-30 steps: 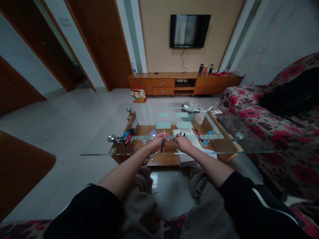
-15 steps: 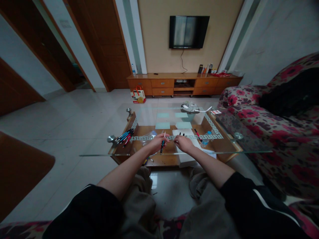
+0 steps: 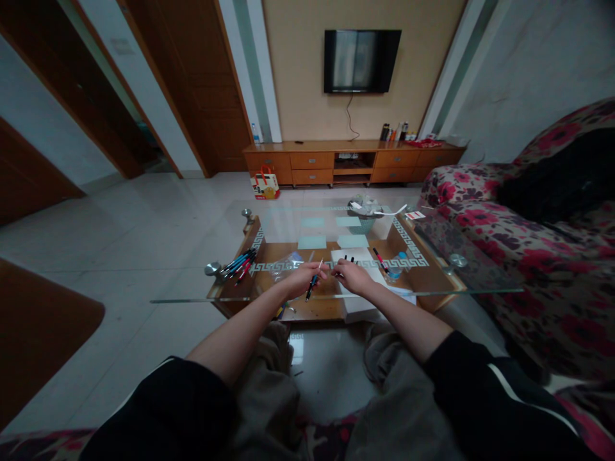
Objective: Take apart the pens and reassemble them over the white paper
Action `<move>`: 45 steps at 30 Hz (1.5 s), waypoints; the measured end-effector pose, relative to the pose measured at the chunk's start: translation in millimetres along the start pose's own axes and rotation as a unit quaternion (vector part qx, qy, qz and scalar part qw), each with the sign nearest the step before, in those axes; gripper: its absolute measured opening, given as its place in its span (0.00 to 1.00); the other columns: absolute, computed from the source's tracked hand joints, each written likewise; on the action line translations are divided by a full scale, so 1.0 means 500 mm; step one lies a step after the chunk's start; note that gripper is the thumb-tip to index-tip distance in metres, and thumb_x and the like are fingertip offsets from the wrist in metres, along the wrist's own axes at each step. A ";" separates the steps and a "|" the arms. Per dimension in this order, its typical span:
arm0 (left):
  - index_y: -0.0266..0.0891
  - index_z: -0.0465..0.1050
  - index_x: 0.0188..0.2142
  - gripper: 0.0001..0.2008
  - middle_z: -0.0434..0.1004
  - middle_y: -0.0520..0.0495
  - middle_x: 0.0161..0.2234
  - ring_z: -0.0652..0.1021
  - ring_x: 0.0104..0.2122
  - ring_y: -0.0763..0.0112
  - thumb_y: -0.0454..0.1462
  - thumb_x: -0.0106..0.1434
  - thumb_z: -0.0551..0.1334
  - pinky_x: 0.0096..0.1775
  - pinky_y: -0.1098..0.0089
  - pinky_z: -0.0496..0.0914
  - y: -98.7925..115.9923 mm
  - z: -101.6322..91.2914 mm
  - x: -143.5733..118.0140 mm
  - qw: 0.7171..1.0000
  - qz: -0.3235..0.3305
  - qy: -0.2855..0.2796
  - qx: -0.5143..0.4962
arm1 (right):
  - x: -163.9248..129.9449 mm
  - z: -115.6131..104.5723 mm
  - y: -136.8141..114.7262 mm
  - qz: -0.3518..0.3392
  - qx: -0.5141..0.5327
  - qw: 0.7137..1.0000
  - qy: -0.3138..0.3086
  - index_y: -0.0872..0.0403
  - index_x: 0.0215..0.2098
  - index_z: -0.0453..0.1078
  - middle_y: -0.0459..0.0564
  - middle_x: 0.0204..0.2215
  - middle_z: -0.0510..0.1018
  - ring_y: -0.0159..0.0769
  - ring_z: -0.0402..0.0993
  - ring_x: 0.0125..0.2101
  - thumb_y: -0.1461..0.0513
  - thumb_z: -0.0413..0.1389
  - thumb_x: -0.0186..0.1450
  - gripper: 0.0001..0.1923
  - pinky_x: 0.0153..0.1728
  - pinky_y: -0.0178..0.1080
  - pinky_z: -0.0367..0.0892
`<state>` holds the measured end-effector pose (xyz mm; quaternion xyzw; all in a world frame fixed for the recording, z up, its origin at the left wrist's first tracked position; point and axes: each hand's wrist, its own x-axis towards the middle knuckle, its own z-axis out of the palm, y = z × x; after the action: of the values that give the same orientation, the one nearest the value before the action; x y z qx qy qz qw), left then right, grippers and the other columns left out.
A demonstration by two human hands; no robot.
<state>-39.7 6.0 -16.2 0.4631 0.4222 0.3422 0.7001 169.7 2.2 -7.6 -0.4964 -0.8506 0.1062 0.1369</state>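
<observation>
Nearest the camera, two bare forearms are being stretched out over grey trousers toward the glass coffee table. At its near edge, a blue-and-black pen is being pinched by the left hand, fingers curled tight on the barrel, tip end tilted up toward the other hand so both can work on it. Just beside it, the right hand is being held with fingertips closed together near the pen's upper end; whether a small part is being gripped cannot be told. One white pad is being kept under the right hand, with two small black caps on it, close for reach. Left of the hands, one clear plastic bag is being left flat. Farther left, a bundle of pens is being kept at the table corner, roughly six, exact count unclear. To the right, one red pen is lying alone. Beyond, one basket is being kept at the far end. Farthest, one TV is being seen above a wooden cabinet.
</observation>
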 end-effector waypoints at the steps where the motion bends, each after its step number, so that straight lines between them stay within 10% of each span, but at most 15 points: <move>1: 0.35 0.74 0.44 0.12 0.75 0.47 0.30 0.69 0.19 0.77 0.34 0.61 0.59 0.21 0.75 0.60 -0.001 -0.001 0.000 1.000 -0.001 -0.004 0.007 | 0.002 0.001 0.001 -0.002 0.020 1.000 0.014 0.50 0.42 0.77 0.51 0.41 0.76 0.38 0.74 0.40 0.65 0.55 0.66 0.10 0.38 0.35 0.65; 11: 0.36 0.75 0.43 0.14 0.76 0.47 0.30 0.68 0.18 0.77 0.34 0.57 0.61 0.21 0.76 0.59 -0.008 -0.007 -0.002 0.998 -0.028 -0.042 0.048 | 0.021 0.007 0.005 0.008 0.246 0.949 0.195 0.55 0.46 0.75 0.49 0.35 0.77 0.34 0.72 0.35 0.64 0.56 0.64 0.12 0.39 0.37 0.68; 45: 0.37 0.74 0.47 0.17 0.78 0.45 0.33 0.69 0.20 0.75 0.37 0.57 0.62 0.21 0.74 0.60 0.003 0.000 -0.013 0.991 -0.036 -0.099 0.077 | 0.017 0.006 -0.016 0.002 0.306 0.937 0.168 0.56 0.46 0.73 0.49 0.35 0.78 0.34 0.74 0.35 0.62 0.54 0.65 0.13 0.38 0.37 0.69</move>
<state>-42.4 0.6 -12.7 0.5318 0.3925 0.2355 0.7125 158.1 5.8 -6.8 -0.4427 -0.7406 0.2769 0.4229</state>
